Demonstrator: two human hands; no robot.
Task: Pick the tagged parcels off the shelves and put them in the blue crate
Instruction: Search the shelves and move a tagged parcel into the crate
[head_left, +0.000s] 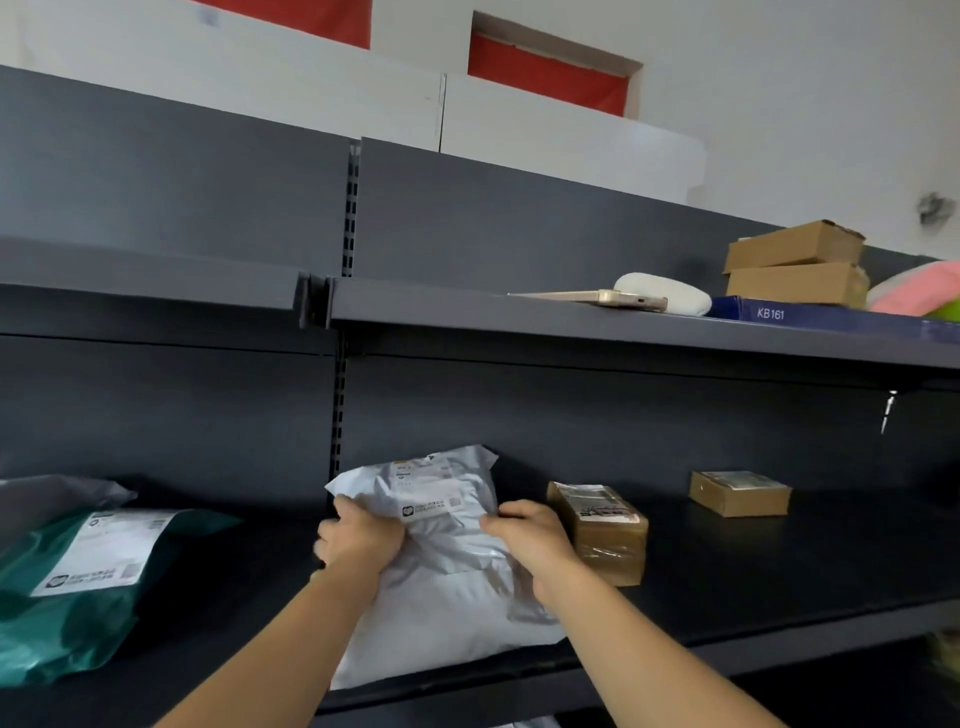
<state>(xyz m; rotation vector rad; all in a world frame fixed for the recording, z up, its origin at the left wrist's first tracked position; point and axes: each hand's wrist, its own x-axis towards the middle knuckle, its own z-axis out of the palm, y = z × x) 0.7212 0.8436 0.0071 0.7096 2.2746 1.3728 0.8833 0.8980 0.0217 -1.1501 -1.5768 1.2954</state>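
Note:
A grey-white plastic mailer parcel (441, 587) with a printed label lies on the middle dark shelf (753, 582), its near end hanging over the shelf's front edge. My left hand (361, 535) grips its left side with curled fingers. My right hand (532, 538) holds its right side, thumb on top. No blue crate is in view.
A green labelled mailer (78, 592) lies at the left under a grey bag (57, 496). Two small taped cardboard boxes (602, 530) (740, 493) sit right of the parcel. The upper shelf holds a phone (597, 297), a white pouch (665, 293), stacked brown boxes (795, 265) and a blue box (831, 317).

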